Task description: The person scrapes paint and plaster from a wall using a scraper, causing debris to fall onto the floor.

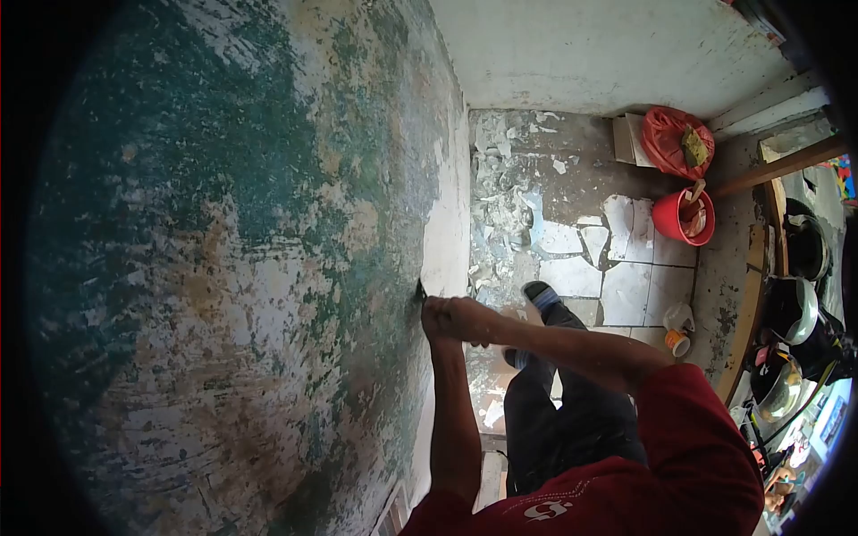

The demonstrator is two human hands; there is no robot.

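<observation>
The wall (223, 268) on my left has patchy green paint, worn through to white and brown. Both hands are together against it, near its lower part. My left hand (437, 317) is closed around a scraper (420, 289), whose dark, thin blade end shows against the wall; its handle is hidden in my fingers. Right beside it, my right hand (471, 322) is closed too, pressed up to the left hand and seemingly gripping the same tool. A bare whitish strip (444, 237) runs along the wall just beyond the blade.
Paint flakes (502, 223) litter the floor along the wall's foot. Broken white tiles (626, 290) lie near my feet. A red bucket (668, 220) and a red plastic bag (666, 134) stand at the far right. A counter with pans (804, 246) lines the right side.
</observation>
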